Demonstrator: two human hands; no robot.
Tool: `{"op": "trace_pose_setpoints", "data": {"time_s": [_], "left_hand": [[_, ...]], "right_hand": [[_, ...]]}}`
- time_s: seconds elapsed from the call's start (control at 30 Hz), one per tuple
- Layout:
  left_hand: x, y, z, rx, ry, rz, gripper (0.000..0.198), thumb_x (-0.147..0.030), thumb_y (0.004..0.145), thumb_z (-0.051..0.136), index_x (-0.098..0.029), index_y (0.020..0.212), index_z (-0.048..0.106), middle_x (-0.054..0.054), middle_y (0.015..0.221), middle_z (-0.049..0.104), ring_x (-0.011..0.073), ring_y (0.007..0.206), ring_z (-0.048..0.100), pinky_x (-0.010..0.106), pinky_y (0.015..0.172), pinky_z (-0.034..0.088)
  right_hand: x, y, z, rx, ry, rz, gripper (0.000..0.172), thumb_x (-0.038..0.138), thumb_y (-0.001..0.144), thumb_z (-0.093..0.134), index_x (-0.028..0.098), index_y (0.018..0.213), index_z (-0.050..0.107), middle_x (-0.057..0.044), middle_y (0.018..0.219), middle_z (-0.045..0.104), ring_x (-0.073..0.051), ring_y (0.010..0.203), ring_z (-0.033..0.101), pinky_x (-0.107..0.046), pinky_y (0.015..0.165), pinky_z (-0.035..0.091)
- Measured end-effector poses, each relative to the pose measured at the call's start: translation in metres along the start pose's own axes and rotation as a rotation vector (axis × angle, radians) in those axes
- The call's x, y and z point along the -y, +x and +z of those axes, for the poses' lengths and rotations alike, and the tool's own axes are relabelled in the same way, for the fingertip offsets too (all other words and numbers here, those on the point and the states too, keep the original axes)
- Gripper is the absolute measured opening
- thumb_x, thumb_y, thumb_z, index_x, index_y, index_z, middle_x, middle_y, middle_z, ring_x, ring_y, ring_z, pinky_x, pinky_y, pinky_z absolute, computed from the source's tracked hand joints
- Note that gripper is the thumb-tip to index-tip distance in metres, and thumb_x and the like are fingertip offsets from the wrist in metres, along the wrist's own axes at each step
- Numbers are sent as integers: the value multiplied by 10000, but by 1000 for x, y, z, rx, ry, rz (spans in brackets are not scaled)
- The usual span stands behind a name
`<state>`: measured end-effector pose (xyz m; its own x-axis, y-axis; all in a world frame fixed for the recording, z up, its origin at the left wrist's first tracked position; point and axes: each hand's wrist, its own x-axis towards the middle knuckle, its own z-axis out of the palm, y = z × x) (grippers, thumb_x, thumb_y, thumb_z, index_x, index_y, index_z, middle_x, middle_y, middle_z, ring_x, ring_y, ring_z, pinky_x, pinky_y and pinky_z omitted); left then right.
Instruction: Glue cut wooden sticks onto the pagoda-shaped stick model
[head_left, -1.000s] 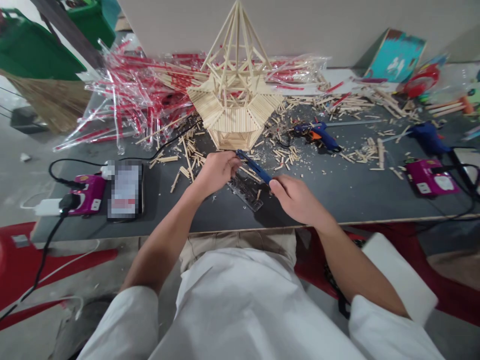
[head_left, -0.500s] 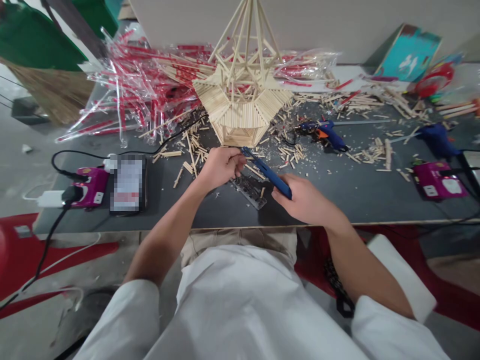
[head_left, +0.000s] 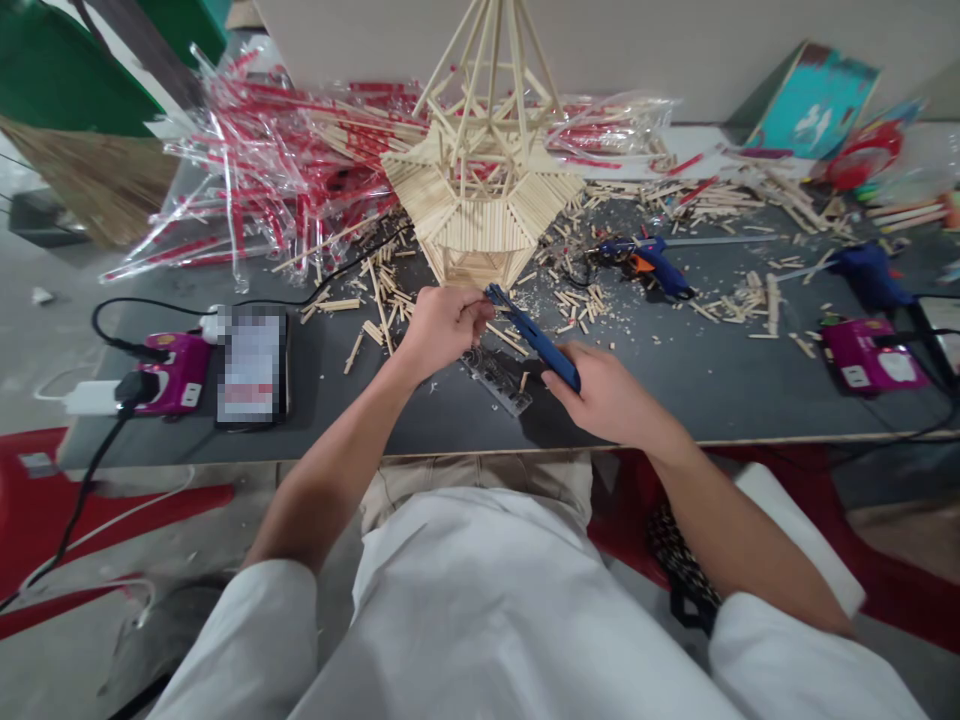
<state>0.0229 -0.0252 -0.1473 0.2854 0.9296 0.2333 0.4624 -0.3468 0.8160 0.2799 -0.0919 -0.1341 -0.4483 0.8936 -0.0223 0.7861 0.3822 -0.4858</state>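
Observation:
My right hand [head_left: 611,395] is closed around the handles of blue pliers [head_left: 541,345], whose jaws point up and left. At the jaw tips, my left hand [head_left: 448,325] is closed in a pinch; what its fingers hold is too small to make out. Just beyond both hands stands a model of thin wooden sticks [head_left: 487,225], with a slatted skirt and a frame of long sticks rising to a peak. Below the pliers a clear ruler [head_left: 499,383] lies on the dark table, a short stick piece on it.
Cut stick pieces [head_left: 589,305] litter the tabletop. Behind lie plastic wrappers with red strips [head_left: 262,170]. Two blue glue guns [head_left: 660,270] rest to the right. A phone [head_left: 253,365] and a purple power adapter [head_left: 176,372] with cords are at left; another purple adapter [head_left: 874,355] sits far right.
The pliers have turned slightly, and a gap between their handles shows more now. My left hand has shifted a little at the jaws. The whole view has moved slightly.

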Motion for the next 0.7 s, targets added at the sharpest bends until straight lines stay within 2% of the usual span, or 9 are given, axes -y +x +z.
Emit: {"op": "trace_pose_setpoints", "data": {"time_s": [0.27,0.4,0.57,0.7], "left_hand": [[4,0,3,-28,17,62,282,-124,881,469,-161,736,708,-3,587,688,116,560,662,213,605,498],[6,0,1,-29,50,81,292,-99,867,457,-166,723,702,-4,597,695,117,557,661,219,615,497],[5,0,0,-22,55,64,295,-98,862,454,-172,695,686,-1,573,681,128,573,669,233,647,513],[9,0,3,-32,25,48,283,-143,898,475,-173,732,703,-3,575,667,124,552,658,230,609,512]], "right_hand": [[-1,0,7,-25,-5,34,266,442,1042,473,197,1051,576,-143,999,675,-314,917,658,-400,822,465],[2,1,7,-28,-4,72,344,532,1043,480,204,1029,580,-141,995,686,-316,940,665,-378,800,454],[2,1,7,-43,-18,54,501,600,1090,285,211,953,570,-136,937,683,-285,851,641,-371,757,412],[1,3,14,-69,-74,80,536,572,1104,210,214,917,561,-133,895,689,-268,779,619,-366,705,359]]}}
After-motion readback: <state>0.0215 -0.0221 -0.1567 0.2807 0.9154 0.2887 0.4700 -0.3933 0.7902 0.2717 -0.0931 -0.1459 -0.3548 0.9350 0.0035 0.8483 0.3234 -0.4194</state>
